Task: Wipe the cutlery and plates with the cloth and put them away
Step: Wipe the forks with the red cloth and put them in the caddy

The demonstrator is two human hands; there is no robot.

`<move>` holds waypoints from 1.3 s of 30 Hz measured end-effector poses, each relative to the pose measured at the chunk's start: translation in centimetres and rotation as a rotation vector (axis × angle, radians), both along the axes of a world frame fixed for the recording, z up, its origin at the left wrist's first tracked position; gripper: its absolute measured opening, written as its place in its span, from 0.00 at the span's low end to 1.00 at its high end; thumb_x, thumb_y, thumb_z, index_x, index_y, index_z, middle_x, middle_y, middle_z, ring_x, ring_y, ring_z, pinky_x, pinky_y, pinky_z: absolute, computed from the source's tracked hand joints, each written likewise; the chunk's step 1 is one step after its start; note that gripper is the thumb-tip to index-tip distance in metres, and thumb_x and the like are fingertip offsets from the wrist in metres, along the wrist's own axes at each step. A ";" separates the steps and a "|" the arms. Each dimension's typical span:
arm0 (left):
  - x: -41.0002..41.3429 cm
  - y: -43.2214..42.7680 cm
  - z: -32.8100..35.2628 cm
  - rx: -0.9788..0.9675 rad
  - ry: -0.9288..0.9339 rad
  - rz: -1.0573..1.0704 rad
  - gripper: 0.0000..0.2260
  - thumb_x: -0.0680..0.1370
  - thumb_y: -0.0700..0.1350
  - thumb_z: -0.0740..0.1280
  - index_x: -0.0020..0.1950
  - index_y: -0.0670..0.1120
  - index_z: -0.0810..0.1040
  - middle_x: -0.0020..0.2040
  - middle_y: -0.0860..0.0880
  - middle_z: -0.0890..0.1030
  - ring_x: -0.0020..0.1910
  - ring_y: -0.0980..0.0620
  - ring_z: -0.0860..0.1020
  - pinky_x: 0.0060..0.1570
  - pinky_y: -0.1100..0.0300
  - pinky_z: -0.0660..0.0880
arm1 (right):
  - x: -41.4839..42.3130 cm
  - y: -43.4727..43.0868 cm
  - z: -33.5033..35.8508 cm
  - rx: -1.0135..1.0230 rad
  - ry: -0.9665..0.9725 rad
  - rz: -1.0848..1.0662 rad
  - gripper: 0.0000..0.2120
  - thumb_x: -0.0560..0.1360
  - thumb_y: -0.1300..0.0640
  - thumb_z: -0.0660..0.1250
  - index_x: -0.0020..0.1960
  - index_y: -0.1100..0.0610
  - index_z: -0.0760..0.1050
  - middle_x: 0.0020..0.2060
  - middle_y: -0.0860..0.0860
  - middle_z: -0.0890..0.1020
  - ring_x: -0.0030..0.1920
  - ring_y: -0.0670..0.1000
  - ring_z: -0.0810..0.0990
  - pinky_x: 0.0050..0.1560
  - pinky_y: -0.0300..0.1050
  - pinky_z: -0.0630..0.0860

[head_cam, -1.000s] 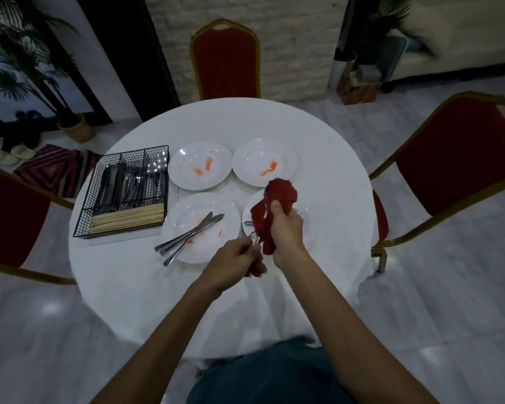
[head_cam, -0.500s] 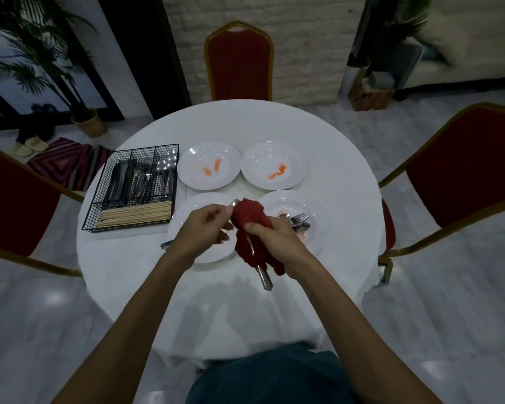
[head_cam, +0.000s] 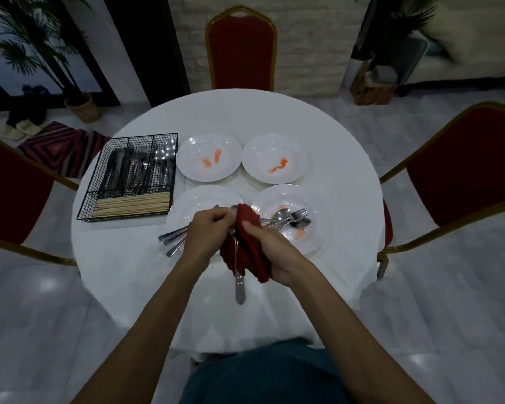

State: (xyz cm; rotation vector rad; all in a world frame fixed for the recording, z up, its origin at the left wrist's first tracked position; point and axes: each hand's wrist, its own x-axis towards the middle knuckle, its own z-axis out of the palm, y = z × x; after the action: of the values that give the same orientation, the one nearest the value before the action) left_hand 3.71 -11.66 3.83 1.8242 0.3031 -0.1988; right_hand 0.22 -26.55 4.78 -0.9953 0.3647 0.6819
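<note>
Four white plates lie on the round table (head_cam: 129, 258), set out two by two. The far left plate (head_cam: 193, 147) and the far right plate (head_cam: 257, 150) each carry orange smears. The near right plate (head_cam: 315, 231) also carries orange smears and holds a bundle of spoons and forks (head_cam: 289, 217). The near left plate (head_cam: 196, 199) holds more cutlery (head_cam: 172, 240), with the handles reaching over its rim onto the table.

One piece of cutlery (head_cam: 239, 290) is held above the near edge of the table, between the two near plates. Its handle points toward the person. Its working end is hidden, so its type cannot be told.

- Left hand (head_cam: 207, 228): fingers curled, pinching the far end of the piece of cutlery.
- Right hand (head_cam: 271, 249): fingers closed around the red cloth (head_cam: 248, 246), which is wrapped around the middle of the piece of cutlery.

A black wire basket (head_cam: 85, 205) stands at the left of the table, just beside the left-hand plates. Its far compartments hold cutlery, and its near compartment holds chopsticks (head_cam: 131, 204). Red chairs (head_cam: 241, 51) stand around the table.
</note>
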 end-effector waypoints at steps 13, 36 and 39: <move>2.9 3.2 0.4 0.077 0.010 0.068 0.08 0.74 0.51 0.74 0.38 0.49 0.87 0.34 0.50 0.84 0.37 0.53 0.80 0.43 0.54 0.76 | -0.2 -0.2 0.0 -0.265 -0.220 0.171 0.07 0.81 0.59 0.66 0.50 0.64 0.77 0.38 0.61 0.81 0.28 0.54 0.77 0.25 0.41 0.69; 5.0 8.9 -1.5 -0.070 0.249 0.118 0.10 0.79 0.38 0.67 0.44 0.50 0.85 0.43 0.45 0.86 0.46 0.46 0.84 0.48 0.53 0.81 | 6.5 11.0 -1.8 -0.374 -0.066 0.045 0.08 0.83 0.58 0.65 0.59 0.61 0.77 0.41 0.61 0.86 0.35 0.57 0.85 0.28 0.46 0.77; 6.6 10.6 -1.7 -0.085 0.276 0.150 0.11 0.79 0.33 0.65 0.44 0.46 0.83 0.39 0.47 0.83 0.39 0.51 0.80 0.32 0.65 0.75 | 7.1 12.4 -1.8 -0.334 -0.095 0.084 0.06 0.84 0.58 0.62 0.53 0.59 0.77 0.33 0.54 0.86 0.31 0.53 0.83 0.28 0.45 0.76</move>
State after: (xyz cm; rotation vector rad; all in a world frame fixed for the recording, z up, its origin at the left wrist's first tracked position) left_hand 10.27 -1.04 2.09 1.6817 0.6136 -0.3540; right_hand 7.29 -14.14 2.96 -1.3622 0.3617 0.6580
